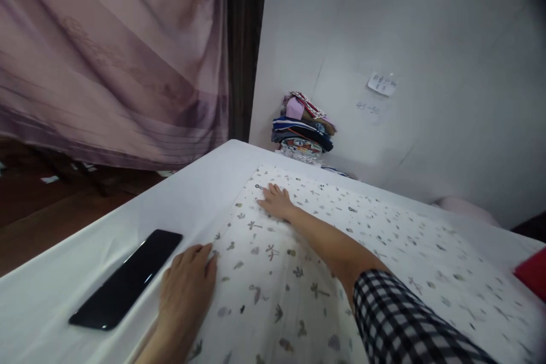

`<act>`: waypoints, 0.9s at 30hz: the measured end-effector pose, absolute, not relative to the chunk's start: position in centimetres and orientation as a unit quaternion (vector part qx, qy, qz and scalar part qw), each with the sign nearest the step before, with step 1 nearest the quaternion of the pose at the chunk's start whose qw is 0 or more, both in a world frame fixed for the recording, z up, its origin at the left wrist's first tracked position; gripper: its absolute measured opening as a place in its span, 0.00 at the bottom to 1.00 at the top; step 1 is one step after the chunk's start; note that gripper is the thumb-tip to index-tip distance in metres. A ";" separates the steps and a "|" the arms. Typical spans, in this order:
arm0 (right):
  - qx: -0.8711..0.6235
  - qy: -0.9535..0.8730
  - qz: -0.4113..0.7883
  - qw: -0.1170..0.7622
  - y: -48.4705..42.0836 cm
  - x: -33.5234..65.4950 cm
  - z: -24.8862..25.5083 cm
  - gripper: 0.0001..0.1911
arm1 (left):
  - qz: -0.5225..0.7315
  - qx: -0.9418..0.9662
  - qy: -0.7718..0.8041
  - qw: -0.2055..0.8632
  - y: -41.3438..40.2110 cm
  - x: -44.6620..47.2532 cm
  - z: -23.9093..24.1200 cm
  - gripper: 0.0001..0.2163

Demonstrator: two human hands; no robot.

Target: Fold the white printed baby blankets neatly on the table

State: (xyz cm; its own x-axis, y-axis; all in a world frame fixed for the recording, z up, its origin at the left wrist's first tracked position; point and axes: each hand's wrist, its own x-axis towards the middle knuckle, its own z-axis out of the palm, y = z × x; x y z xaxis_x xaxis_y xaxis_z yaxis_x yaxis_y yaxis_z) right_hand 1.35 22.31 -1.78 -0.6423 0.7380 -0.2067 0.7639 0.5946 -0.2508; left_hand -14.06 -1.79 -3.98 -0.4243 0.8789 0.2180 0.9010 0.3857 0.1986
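A white cloth with small printed leaf and flower shapes [341, 250] lies spread flat on a white-covered table [187, 193]. My left hand [187, 290] rests palm down at the cloth's left edge, fingers together and flat, touching the fabric. My right hand [276, 202], on an arm in a black-and-white checked sleeve, reaches across the cloth and lies flat near its far left corner, fingers stretched out. Neither hand holds anything.
A black phone [128, 278] lies screen up on the table just left of my left hand. A stack of folded clothes [303, 128] stands against the white wall at the far end. A red object [533, 273] shows at the right edge. A pink curtain [111, 57] hangs at left.
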 end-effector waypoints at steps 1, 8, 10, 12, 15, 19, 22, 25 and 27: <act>0.429 0.889 -0.156 0.036 22.2 2.2 -1.5 0.42 | -0.144 -0.535 -0.832 0.037 -1.8 -14.1 -3.9 0.20; 0.482 0.860 -0.155 0.057 19.7 7.9 -1.9 0.43 | -0.145 -0.541 -0.828 0.040 -1.5 -13.8 -3.2 0.20; 0.485 0.859 -0.159 0.050 19.4 8.2 -1.6 0.43 | -0.143 -0.542 -0.827 0.042 -1.6 -13.7 -2.9 0.20; 0.493 0.853 -0.167 0.045 18.8 8.4 -1.0 0.42 | -0.139 -0.546 -0.825 0.042 -1.7 -13.7 -2.6 0.20; 0.487 0.857 -0.168 0.015 16.3 9.7 -0.3 0.43 | -0.136 -0.550 -0.823 0.042 -1.8 -13.7 -2.4 0.20; 0.466 0.866 -0.179 0.009 10.2 12.0 -1.1 0.45 | -0.133 -0.547 -0.825 0.042 -1.8 -13.6 -2.3 0.19; 0.471 0.862 -0.185 0.024 5.9 12.8 -1.8 0.46 | -0.130 -0.542 -0.829 0.033 -1.8 -13.5 -2.1 0.19; 0.458 0.869 -0.186 0.021 2.7 13.1 -1.8 0.45 | -0.130 -0.543 -0.829 0.028 -1.9 -13.4 -1.9 0.19; 0.432 0.882 -0.186 0.024 0.8 13.5 -1.6 0.44 | -0.131 -0.547 -0.826 0.028 -2.0 -13.4 -1.9 0.19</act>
State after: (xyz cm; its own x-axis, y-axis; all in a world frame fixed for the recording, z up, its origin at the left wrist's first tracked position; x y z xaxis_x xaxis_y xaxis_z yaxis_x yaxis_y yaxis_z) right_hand 13.45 0.79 -1.63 -0.6264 0.7526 -0.2030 0.7704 0.5582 -0.3081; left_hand -13.40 -2.05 -1.87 -0.4002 0.8966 0.1894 0.9112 0.3674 0.1863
